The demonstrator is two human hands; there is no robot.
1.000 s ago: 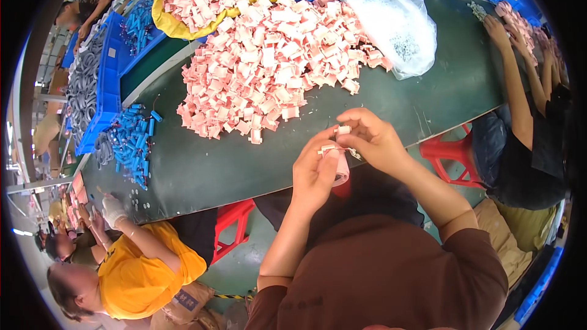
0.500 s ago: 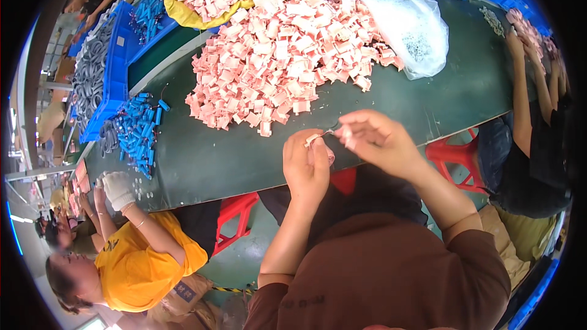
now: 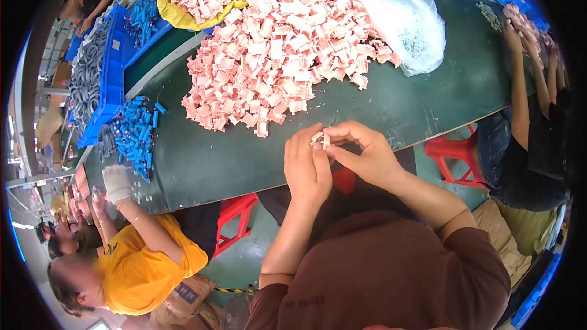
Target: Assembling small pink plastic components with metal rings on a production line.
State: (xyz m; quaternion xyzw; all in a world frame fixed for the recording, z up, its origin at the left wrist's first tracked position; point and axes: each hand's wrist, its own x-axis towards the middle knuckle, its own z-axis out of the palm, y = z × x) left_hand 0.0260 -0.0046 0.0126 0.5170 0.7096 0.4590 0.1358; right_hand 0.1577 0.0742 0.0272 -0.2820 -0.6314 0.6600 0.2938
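The left hand and the right hand are meeting over the near edge of the dark green table, around its middle. The left thumb and fingers are pinching a small pale pink piece. The right thumb and first finger are curling in and pinching at its right side. The fingers are hiding part of it, so I cannot tell if the right hand is grasping a second bit.

A big heap of pink pieces is lying past the hands, toward the far edge. A yellow sack full of more is sitting behind it. A clear plastic bag is resting right of the heap, close to the far edge. Blue tubes are lying in a pile near the left end. A co-worker's white glove is showing by the near left corner.
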